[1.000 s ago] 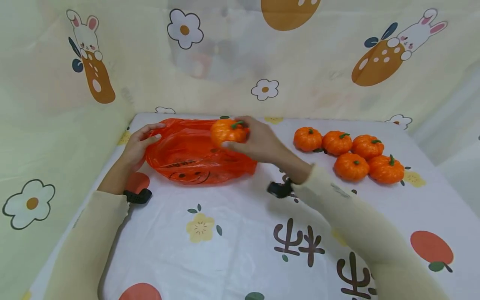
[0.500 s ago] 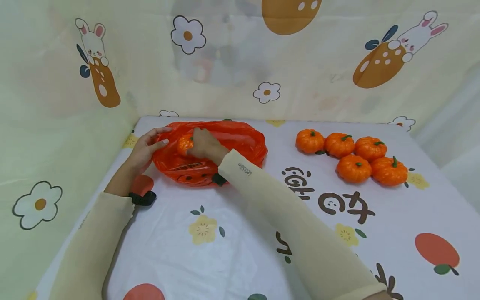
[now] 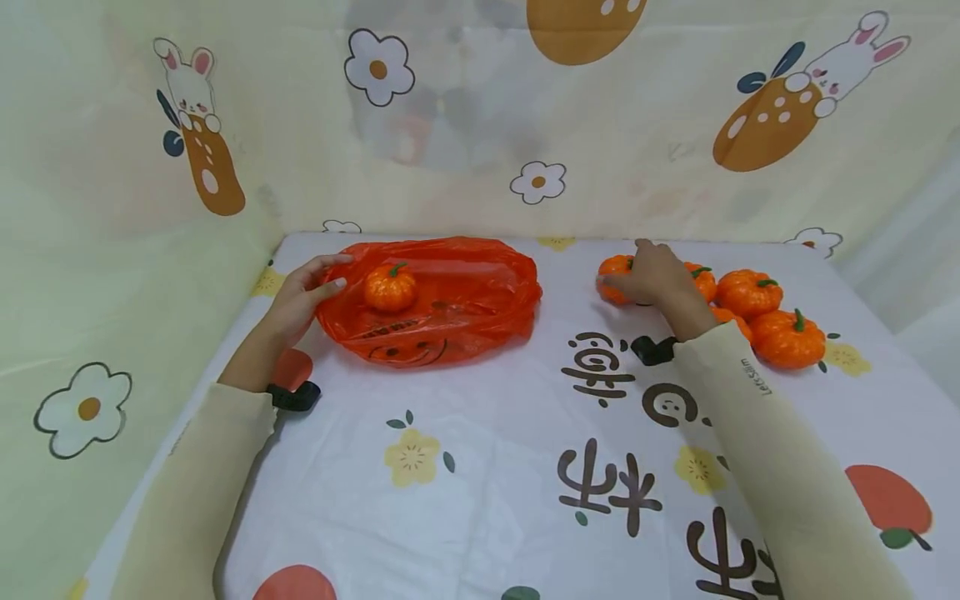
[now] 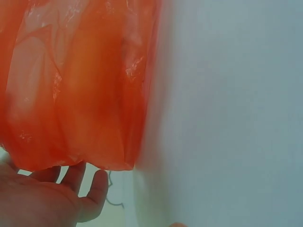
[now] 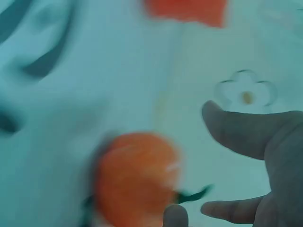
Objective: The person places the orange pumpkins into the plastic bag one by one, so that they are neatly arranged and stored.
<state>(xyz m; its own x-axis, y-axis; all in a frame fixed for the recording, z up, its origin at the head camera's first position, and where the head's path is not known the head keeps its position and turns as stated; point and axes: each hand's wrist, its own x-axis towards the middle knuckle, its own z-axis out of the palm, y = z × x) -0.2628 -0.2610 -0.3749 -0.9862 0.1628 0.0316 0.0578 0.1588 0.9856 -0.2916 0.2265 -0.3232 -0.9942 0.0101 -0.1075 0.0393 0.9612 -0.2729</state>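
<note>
A red plastic bag [image 3: 480, 292] lies with its mouth open at the back left. Inside its left part is a small orange pumpkin [image 3: 390, 289] with a green stem. My left hand [image 3: 295, 304] touches the bag's left rim, thumb and fingers apart; in the left wrist view the fingers [image 4: 97, 189] lie loosely against the bag's edge. Far to the right, my right hand [image 3: 662, 282] reaches over the leftmost pumpkin [image 3: 613, 268] of a group. The right wrist view, blurred, has thumb and fingers spread beside that pumpkin [image 5: 137, 175], one fingertip overlapping it.
Several more small pumpkins [image 3: 787, 342] stand close together to the right of my right hand, partly covered by the hand and sleeve. A printed white cloth [image 3: 487, 467] covers the table. Patterned curtains [image 3: 450, 108] rise directly behind the table and along its left.
My right hand carried a pumpkin leftward into the bag, let it go, then moved right to the pumpkin group. The left hand stays at the bag's left rim.
</note>
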